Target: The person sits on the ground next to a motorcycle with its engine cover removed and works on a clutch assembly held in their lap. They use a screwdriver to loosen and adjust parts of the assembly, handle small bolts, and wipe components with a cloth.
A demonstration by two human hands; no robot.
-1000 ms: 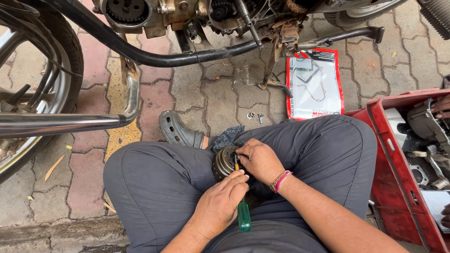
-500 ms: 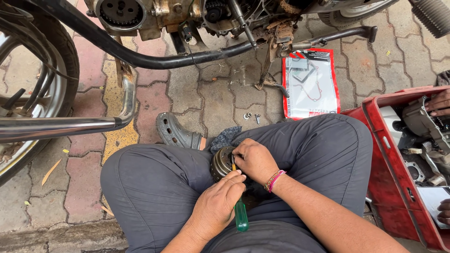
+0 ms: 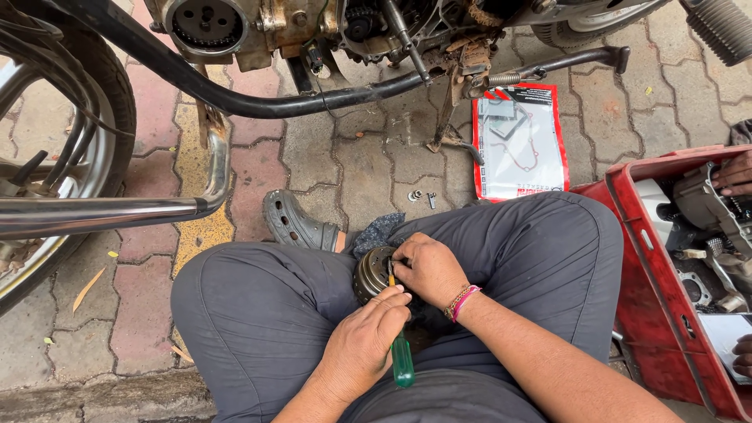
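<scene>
Head view. A round, toothed metal drum (image 3: 373, 272), apparently a clutch assembly, is held in the lap between the knees, resting against grey trousers (image 3: 258, 313). The right hand (image 3: 429, 270) is cupped over the drum's right side, fingers curled together and clamped on its rim. The left hand (image 3: 362, 345) is closed around a green-handled screwdriver (image 3: 401, 356), whose orange shank is directed up into the drum's face; the tip itself is hidden behind the fingers.

Judgement: prying or seating is in hand. The drum is best kept braced hard against the thigh, the blade kept square to its slot, and force applied in small increments so that a slip toward the right palm is avoided.

Surroundings: a stripped motorcycle engine (image 3: 258, 27) above, an exhaust pipe (image 3: 102, 211) at left, a packaged gasket set (image 3: 517, 141) on the paving, small loose fasteners (image 3: 421, 196) near it, a red crate (image 3: 666, 313) of parts at right. Another person's hand (image 3: 735, 174) is seen in the crate.
</scene>
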